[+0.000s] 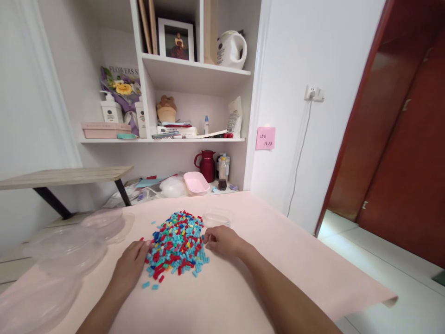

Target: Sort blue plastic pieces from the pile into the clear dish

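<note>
A pile of small coloured bricks (pixel 178 243), blue, red, yellow and green, was found on the pink table (pixel 278 260), between both hands. The left hand (pixel 131 264) was laid flat and open against the pile's left edge, nothing gripped. The right hand (pixel 222 241) was curled at the right edge; whether a brick was pinched could not be told. Clear plastic bowls (pixel 66 248) were noted well to the left.
</note>
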Tool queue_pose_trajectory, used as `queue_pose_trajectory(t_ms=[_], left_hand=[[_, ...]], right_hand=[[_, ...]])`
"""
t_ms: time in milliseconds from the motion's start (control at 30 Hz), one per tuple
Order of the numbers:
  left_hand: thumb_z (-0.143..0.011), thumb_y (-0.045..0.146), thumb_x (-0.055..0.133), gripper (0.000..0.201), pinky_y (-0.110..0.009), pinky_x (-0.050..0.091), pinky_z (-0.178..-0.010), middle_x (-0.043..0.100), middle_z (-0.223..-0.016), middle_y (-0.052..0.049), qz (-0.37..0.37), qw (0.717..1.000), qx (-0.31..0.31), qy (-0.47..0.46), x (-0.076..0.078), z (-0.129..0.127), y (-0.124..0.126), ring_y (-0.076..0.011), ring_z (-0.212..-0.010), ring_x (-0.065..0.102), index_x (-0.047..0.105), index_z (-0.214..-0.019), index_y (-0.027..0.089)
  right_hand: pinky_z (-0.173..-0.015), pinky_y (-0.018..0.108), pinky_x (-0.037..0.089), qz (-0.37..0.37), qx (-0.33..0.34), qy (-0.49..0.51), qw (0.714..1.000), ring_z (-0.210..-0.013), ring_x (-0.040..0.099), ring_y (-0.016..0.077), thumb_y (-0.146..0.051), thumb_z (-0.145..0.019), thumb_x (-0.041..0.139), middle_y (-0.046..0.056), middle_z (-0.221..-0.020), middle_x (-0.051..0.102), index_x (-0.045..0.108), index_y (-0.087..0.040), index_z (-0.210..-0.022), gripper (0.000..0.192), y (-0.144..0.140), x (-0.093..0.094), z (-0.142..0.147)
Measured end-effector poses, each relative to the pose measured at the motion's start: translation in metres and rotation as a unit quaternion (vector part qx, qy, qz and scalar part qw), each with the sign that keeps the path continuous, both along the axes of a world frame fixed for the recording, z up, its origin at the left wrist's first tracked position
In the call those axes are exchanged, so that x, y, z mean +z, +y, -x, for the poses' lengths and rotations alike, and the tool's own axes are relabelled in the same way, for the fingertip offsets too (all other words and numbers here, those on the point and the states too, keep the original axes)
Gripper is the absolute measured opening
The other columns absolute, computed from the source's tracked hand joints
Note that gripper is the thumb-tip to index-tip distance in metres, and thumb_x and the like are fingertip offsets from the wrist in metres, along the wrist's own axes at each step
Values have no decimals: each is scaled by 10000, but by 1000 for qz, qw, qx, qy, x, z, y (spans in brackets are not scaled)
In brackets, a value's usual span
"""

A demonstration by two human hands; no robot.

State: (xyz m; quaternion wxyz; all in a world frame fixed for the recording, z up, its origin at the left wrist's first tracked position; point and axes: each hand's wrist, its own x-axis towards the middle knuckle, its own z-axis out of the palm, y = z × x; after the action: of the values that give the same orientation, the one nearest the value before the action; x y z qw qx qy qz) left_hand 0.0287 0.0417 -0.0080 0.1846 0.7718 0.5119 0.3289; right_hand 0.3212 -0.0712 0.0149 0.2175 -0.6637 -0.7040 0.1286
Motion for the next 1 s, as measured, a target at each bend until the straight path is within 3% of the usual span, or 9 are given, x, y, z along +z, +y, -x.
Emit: queue_pose_trajectory(t_ms=[267, 467, 667, 833, 1000], left_hand=[[-830, 450, 389, 363, -351, 472, -935, 724, -1086, -68, -7, 1000, 8, 6, -5, -1, 6, -252, -1115, 628, 684, -847, 240], [-832, 465, 388, 368, -349, 498, -879, 733, -1022, -58, -7, 1000, 5, 10, -5, 0, 5, -247, -1010, 668, 682, -846, 244], [-836, 446, 403, 341, -335, 494, -879, 734, -1036, -53, -19, 1000, 5, 8, -6, 0, 6, -245, -1054, 653, 682, -831, 251], [-839, 444, 406, 339, -319, 502, -827, 743, -933, -34, -18, 1000, -5, 3, -6, 1, 6, -230, -945, 676, 685, -786, 260], [-841, 429, 414, 326, -327, 500, -825, 749, -942, -32, -18, 1000, -4, 0, -7, 1, 7, -236, -961, 671, 691, -788, 265]], right_hand=[[-645, 245, 337, -6, -14, -40, 999, -838, 626, 176, -295, -789, 659, -13, -881, 729, 706, -294, -1042, 257, 1, 2, 7], [-610, 248, 306, -16, -31, -51, 998, -809, 625, 177, -273, -761, 659, -18, -859, 733, 720, -280, -913, 164, -2, 4, 13], [-601, 240, 312, -64, -43, -29, 997, -743, 616, 156, -196, -734, 640, -31, -783, 717, 721, -280, -856, 169, -8, 11, 8], [-664, 248, 388, -147, -120, 19, 982, -742, 611, 148, -288, -844, 570, -18, -850, 708, 693, -285, -1005, 203, -6, 21, -14], [-681, 278, 422, -205, -209, 65, 954, -742, 607, 172, -362, -897, 501, 12, -849, 685, 668, -262, -1055, 250, -5, 21, -33]])
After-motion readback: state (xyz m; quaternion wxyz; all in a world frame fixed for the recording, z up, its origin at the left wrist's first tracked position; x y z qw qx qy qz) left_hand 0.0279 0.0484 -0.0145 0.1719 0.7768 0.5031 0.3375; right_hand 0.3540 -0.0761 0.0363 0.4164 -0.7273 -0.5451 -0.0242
